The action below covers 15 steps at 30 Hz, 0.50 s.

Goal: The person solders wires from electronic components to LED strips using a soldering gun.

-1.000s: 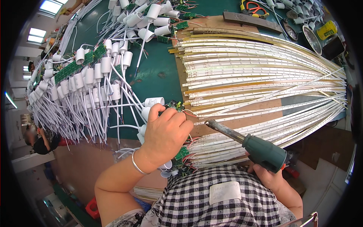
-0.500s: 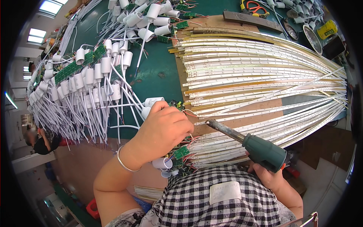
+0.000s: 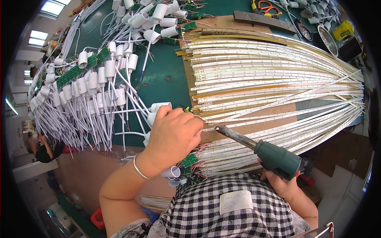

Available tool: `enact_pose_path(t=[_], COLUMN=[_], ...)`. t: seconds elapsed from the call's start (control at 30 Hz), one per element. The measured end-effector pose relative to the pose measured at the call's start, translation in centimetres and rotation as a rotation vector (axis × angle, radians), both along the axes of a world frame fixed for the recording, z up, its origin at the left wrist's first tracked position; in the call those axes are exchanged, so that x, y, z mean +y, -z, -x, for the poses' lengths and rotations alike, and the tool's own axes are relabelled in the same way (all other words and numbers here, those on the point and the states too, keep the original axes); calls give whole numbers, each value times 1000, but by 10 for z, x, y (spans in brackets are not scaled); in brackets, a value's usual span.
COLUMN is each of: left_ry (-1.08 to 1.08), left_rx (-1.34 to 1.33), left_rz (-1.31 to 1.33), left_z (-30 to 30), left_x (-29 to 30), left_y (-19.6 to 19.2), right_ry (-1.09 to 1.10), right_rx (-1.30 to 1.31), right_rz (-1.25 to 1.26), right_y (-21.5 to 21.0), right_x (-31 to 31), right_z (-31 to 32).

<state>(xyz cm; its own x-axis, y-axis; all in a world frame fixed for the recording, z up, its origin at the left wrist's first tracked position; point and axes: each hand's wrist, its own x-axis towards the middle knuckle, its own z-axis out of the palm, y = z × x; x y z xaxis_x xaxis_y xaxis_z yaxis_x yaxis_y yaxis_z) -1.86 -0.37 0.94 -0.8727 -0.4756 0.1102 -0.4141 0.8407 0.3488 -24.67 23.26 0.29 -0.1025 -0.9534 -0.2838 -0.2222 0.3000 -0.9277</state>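
Observation:
My left hand (image 3: 174, 133), a metal bangle on its wrist, is curled with fingers pressed together at the left ends of the LED strips (image 3: 238, 85). Whatever its fingertips hold is hidden behind the hand; a thin wire loop (image 3: 199, 118) shows just past the knuckles. White plastic caps (image 3: 160, 107) with cables lie against its far side. In my right hand (image 3: 282, 185) is a soldering iron with a dark green handle (image 3: 278, 158). Its dark, crusted tip (image 3: 219, 128) points left, a short way from my left fingers. Below my left hand sits a green circuit board (image 3: 189, 160) with wires.
Many white caps with cables (image 3: 93, 81) and a long green circuit panel (image 3: 75, 75) cover the table's left. At the back lie a dark bar (image 3: 264, 22), orange-handled scissors (image 3: 270, 8), a round metal dish (image 3: 328, 41) and a yellow container (image 3: 343, 30). Another person (image 3: 47, 148) is at far left.
My left hand has turned and shifted slightly, its wrist moving right and up. The caps beside it have been nudged. My right hand and the soldering iron have barely moved.

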Motion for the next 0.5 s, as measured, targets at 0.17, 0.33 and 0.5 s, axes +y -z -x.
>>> enact_pose_path(t=[0.17, 0.33, 0.5], left_ry=[13, 30, 30], left_rx=[-2, -57, -56], left_rz=[50, 89, 75], left_z=[1, 1, 1], left_x=[1, 2, 2], left_y=[3, 3, 2], right_ry=[86, 171, 153], right_rx=[-39, -80, -51], right_rz=[-42, -113, -73], right_y=[-5, -8, -7], right_x=[-4, -4, -6], right_z=[-7, -9, -10])
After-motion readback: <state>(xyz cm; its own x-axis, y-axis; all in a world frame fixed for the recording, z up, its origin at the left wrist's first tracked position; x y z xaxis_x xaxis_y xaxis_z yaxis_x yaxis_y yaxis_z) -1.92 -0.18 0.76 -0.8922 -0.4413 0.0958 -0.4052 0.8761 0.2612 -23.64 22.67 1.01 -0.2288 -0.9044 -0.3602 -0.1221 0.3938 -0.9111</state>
